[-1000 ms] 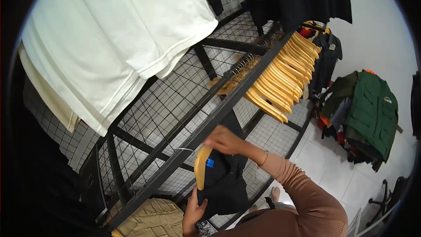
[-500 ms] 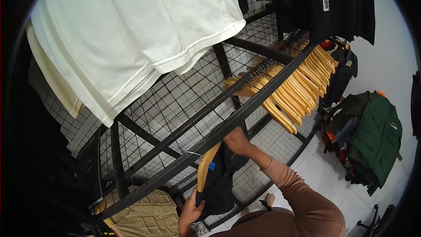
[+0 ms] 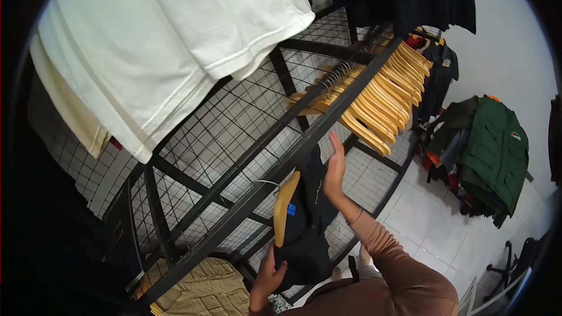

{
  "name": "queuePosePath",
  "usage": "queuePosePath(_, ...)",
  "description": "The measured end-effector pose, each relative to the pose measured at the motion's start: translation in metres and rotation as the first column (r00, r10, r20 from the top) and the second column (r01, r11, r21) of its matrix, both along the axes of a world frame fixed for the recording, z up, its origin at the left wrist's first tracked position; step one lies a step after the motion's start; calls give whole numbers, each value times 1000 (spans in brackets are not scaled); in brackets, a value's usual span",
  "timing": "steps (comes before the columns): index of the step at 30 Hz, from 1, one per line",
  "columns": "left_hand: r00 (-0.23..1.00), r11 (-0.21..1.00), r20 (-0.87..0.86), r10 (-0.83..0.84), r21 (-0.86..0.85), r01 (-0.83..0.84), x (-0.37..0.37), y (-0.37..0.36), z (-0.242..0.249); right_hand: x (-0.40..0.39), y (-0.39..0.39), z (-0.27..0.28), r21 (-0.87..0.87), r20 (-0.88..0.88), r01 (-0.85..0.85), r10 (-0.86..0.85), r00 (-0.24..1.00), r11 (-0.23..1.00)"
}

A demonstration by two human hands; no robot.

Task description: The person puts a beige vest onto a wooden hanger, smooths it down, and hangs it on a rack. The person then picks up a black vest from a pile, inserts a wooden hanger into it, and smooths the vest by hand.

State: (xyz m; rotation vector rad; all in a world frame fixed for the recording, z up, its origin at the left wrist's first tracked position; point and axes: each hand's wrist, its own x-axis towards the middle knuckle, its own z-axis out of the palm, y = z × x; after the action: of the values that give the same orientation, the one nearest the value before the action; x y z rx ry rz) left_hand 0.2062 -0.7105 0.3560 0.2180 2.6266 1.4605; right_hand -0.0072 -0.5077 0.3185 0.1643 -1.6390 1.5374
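Observation:
A black shirt [image 3: 307,251] with small orange stitching and a blue tag hangs on a wooden hanger [image 3: 284,208], whose metal hook reaches the black rack rail. My left hand [image 3: 268,276] is closed on the shirt's near shoulder, at the lower end of the hanger, thumb on the cloth. On the far side, my right hand [image 3: 335,169] is open, its fingers stretched upward and together, the palm edge along the shirt. The hanger's far end is hidden inside the cloth.
Many bare wooden hangers [image 3: 386,96] hang farther along the black rack [image 3: 246,216]. White shirts [image 3: 175,41] hang overhead at left, black garments [image 3: 410,0] at upper right. Khaki clothing [image 3: 205,287] hangs below; a green vest [image 3: 497,140] hangs at right.
My right hand has opened from a closed pose at the shirt's far shoulder, its fingers now straight. My left hand keeps its hold; the view has shifted slightly.

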Motion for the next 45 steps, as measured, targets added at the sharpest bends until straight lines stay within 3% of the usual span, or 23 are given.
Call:
queuePosePath(3, 999, 995, 11, -47, 93, 46, 0, -1, -6, 42, -26, -19, -81, -88, -114, 107, 990, 990)
queuePosePath(7, 994, 978, 74, -78, 199, 62, -2, -9, -3, 29, -68, -137, -22, 363, -162, 159, 918, 987)
queuePosePath(8, 991, 972, 110, -81, 229, 54, -2, -9, 2, 30, -72, -179, -24, 522, -211, 193, 831, 977)
queuePosePath(10, 983, 968, 157, -99, 246, 58, -4, -14, 3, 38, -73, -258, 142, 901, -420, 59, 430, 896)
queuePosePath(11, 981, 977, 168, -95, 204, 60, -4, -17, 3, 48, -68, -277, 124, 905, -407, 65, 421, 905)
queuePosePath(13, 980, 991, 180, -86, 115, 66, -7, -26, 3, 61, -68, -299, -49, 985, -142, 72, 159, 989)
queuePosePath(14, 977, 992, 188, -97, 103, 79, -10, -29, 2, 62, -71, -290, -62, 985, -128, 82, 154, 990)
queuePosePath(16, 986, 994, 138, -96, 67, 88, -9, -33, -3, 69, -65, -274, -162, 609, 22, 82, 789, 986)
queuePosePath(18, 985, 993, 137, -107, 59, 99, -5, -33, -9, 104, -63, -157, -260, 405, -38, 145, 903, 965)
queuePosePath(20, 990, 990, 75, -119, 84, 112, -6, -33, -10, 136, -72, -89, -231, 87, -115, 139, 987, 966)
queuePosePath(23, 989, 986, 101, -107, 138, 93, -4, -26, -3, 188, -119, -93, -104, 80, -160, 168, 982, 982)
queuePosePath(26, 976, 974, 200, -82, 223, 36, 2, -19, 2, 214, -158, -158, 19, 166, -295, 288, 943, 955)
queuePosePath(27, 979, 975, 188, -73, 221, 31, 3, -21, 0, 220, -168, -205, 5, 470, -425, 373, 800, 905)
queuePosePath(28, 983, 975, 173, -66, 220, 27, 2, -22, -1, 226, -172, -239, -54, 719, -535, 405, 565, 843)
queuePosePath(29, 986, 975, 156, -60, 219, 25, 2, -22, -2, 236, -168, -259, -55, 722, -528, 399, 565, 847)
queuePosePath(31, 987, 976, 150, -51, 215, 18, 5, -20, -1, 250, -160, -284, -130, 988, -428, 154, 21, 894)
queuePosePath(32, 990, 976, 141, -31, 217, 0, 8, -17, 0, 247, -156, -284, -133, 987, -424, 158, 24, 896)
queuePosePath(34, 990, 975, 142, -6, 220, -25, 10, -16, -1, 237, -130, -252, -129, 746, -176, 212, 632, 976)
queuePosePath(37, 982, 969, 186, 25, 235, -69, 11, -16, -4, 221, -109, -139, -232, 368, -193, 270, 890, 953)
queuePosePath(38, 980, 969, 196, 23, 238, -70, 13, -13, -3, 221, -110, -116, -231, 225, -235, 287, 931, 944)
queuePosePath(42, 948, 907, 316, 39, 388, -166, 18, 0, 7, 235, -144, -122, -91, 89, -274, 282, 955, 957)
queuePosePath(44, 965, 941, 258, 39, 315, -122, 15, -5, 0, 236, -153, -163, 99, 485, -486, 384, 786, 868)
queuePosePath(45, 974, 955, 225, 39, 277, -102, 15, -7, -2, 240, -152, -186, 109, 484, -485, 380, 788, 868)
